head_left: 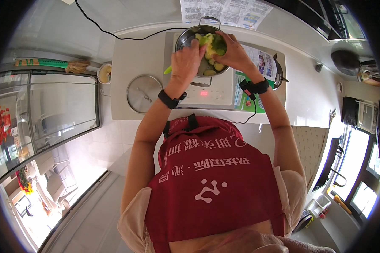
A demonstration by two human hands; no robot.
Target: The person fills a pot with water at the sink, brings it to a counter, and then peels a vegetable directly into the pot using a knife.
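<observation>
A stainless steel pot point(186, 34) stands on a white induction cooktop point(221, 98) with lit red digits. Green and yellow vegetable pieces point(211, 47) lie in the pot and between my hands. Blurred by motion, my left hand point(188, 60) reaches over the pot's left side, its fingers closed around something; a bright green handle point(167, 70) sticks out beside it, and the tool's other end is hidden. My right hand point(236, 52) curves over the right rim with its fingers against the vegetable pieces. A round glass lid point(144, 94) lies on the counter left of the cooktop.
Printed papers point(262, 64) and a green sheet point(240, 98) lie right of the cooktop, partly over a gas burner point(280, 72). A black cable point(139, 39) runs behind the counter to the left. A small tub point(105, 73) stands at the left edge.
</observation>
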